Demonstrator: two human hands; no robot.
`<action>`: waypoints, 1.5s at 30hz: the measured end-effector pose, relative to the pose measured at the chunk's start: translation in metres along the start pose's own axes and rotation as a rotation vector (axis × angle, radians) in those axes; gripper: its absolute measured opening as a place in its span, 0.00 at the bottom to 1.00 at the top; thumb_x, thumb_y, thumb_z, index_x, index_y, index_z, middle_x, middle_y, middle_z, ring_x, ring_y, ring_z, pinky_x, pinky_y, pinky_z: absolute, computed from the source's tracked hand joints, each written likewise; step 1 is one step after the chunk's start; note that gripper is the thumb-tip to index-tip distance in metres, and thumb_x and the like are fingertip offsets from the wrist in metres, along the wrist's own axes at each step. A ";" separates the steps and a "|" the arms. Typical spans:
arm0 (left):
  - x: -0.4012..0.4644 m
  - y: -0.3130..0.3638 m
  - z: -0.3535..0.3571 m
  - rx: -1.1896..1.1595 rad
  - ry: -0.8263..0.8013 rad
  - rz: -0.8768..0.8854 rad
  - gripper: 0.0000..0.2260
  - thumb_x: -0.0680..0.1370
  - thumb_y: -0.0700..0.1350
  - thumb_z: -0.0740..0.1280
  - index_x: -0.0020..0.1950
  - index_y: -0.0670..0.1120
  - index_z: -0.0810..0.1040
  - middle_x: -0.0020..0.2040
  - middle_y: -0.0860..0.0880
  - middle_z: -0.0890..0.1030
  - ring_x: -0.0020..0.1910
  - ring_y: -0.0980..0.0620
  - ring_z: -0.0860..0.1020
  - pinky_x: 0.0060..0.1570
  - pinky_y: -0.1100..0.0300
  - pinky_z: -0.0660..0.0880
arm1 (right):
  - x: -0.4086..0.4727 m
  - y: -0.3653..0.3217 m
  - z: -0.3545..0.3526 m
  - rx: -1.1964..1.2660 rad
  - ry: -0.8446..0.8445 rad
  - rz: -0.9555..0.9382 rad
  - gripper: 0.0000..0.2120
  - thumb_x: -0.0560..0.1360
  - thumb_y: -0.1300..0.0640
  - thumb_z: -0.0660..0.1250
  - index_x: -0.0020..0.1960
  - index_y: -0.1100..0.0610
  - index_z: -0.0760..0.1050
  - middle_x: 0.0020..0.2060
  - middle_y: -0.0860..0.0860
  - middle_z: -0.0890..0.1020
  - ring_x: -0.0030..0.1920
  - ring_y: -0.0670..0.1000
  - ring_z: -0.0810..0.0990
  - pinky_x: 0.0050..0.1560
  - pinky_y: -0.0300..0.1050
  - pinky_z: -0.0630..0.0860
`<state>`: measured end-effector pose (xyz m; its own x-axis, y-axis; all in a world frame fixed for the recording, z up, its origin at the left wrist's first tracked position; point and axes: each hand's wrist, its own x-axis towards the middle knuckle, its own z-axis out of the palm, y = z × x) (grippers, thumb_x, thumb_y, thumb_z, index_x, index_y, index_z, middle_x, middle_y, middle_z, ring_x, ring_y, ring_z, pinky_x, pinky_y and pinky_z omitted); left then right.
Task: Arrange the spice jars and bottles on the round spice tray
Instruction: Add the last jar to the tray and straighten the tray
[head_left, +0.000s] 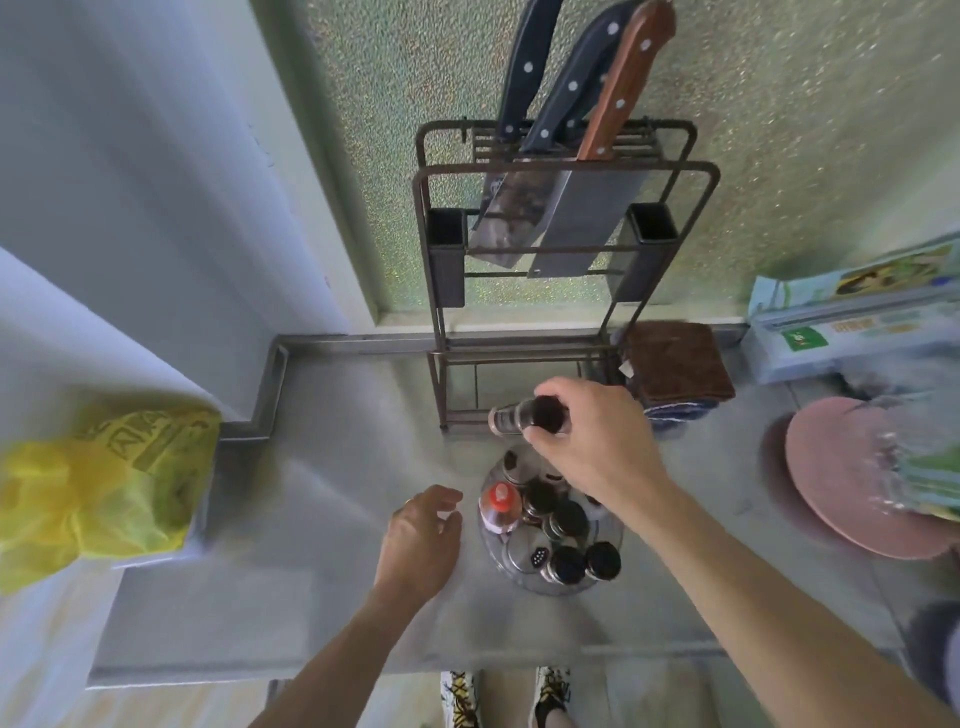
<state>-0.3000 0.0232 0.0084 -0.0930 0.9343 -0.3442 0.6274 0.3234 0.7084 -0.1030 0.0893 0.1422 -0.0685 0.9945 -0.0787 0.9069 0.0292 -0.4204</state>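
A round clear spice tray (506, 564) stands on the grey counter and holds several black-capped jars (566, 519), a shaker with a holed lid (535, 557) and a red-capped bottle (501, 506). My right hand (592, 436) grips a dark-capped spice jar (524, 414) by its top, tilted, above the tray's far side. My left hand (423, 535) hovers with loosely curled fingers just left of the tray, holding nothing. Part of the tray lies hidden under my right wrist.
A dark metal rack (566, 260) with three knives stands behind the tray. A brown cloth (675, 364) and boxes (852, 322) lie at the right, with a pink plate (841, 478). A yellow bag (98, 483) sits at the left. The counter's front edge runs near my feet.
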 end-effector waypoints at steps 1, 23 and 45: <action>-0.006 0.003 0.003 0.008 -0.014 0.017 0.12 0.78 0.38 0.65 0.58 0.50 0.81 0.53 0.53 0.83 0.47 0.52 0.81 0.52 0.57 0.79 | -0.013 0.011 -0.018 0.029 0.026 0.024 0.18 0.70 0.46 0.76 0.59 0.48 0.80 0.47 0.44 0.86 0.46 0.48 0.85 0.49 0.47 0.82; -0.063 0.025 0.070 0.230 0.010 0.243 0.18 0.73 0.43 0.74 0.63 0.52 0.79 0.54 0.51 0.80 0.48 0.50 0.81 0.51 0.55 0.80 | -0.071 0.098 -0.004 -0.026 -0.040 0.329 0.13 0.69 0.45 0.75 0.48 0.51 0.81 0.44 0.48 0.85 0.47 0.54 0.82 0.42 0.43 0.72; -0.056 0.002 0.075 0.154 0.047 -0.011 0.16 0.75 0.38 0.69 0.62 0.45 0.75 0.57 0.48 0.81 0.49 0.51 0.81 0.49 0.59 0.79 | -0.050 0.152 0.063 0.154 -0.333 0.438 0.14 0.71 0.45 0.71 0.40 0.56 0.78 0.38 0.52 0.84 0.45 0.59 0.81 0.42 0.47 0.73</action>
<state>-0.2362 -0.0399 -0.0172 -0.1340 0.9380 -0.3198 0.7371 0.3100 0.6005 0.0121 0.0379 0.0255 0.1497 0.8245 -0.5457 0.8107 -0.4183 -0.4097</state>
